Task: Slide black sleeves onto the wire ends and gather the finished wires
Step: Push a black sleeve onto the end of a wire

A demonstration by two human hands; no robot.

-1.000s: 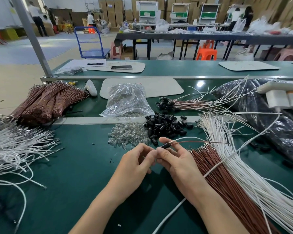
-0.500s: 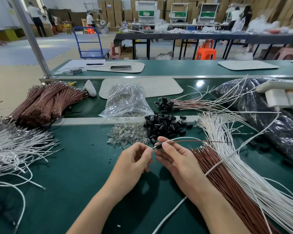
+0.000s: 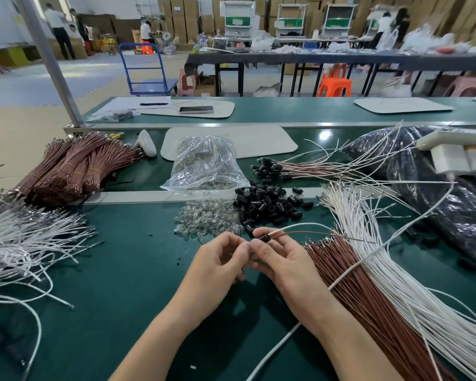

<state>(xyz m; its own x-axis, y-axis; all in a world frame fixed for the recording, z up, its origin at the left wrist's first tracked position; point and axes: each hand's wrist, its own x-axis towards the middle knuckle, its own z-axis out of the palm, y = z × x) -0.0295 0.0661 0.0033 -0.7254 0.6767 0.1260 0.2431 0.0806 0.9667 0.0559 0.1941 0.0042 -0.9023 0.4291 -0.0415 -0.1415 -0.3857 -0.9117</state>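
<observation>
Holding the work low over the middle of the green worktop (image 3: pixel 121 270), a little short of its far edge, puts you within easy reach of both supplies. Your right hand (image 3: pixel 283 259) has its fingers curled and pinches a short black tubular sleeve (image 3: pixel 265 238) at the fingertips. A thin brown wire (image 3: pixel 308 232) and a thin white wire (image 3: pixel 308 224) run out of it together toward the right edge. Gripping at the sleeve itself probably steadies it while the wire ends seat. Your left hand (image 3: pixel 220 259) is curled too, fingertips meeting the sleeve's near end, but I cannot tell whether it pinches anything there.

The heap of loose black sleeves (image 3: pixel 267 206) lies just beyond your hands by the far edge, beside a heap of small clear pieces (image 3: pixel 206 221), presumably so each next part is a short reach. Fans of loose brown wires (image 3: pixel 368 298) and loose white wires (image 3: pixel 396 270) spread beside your right forearm toward the right edge, their ends turned inward for picking. The finished sleeved wires (image 3: pixel 286 169) lie gathered past the far edge, out of the way. I judge this sleeve nearly seated, after which the pair belongs with that gathered lot
</observation>
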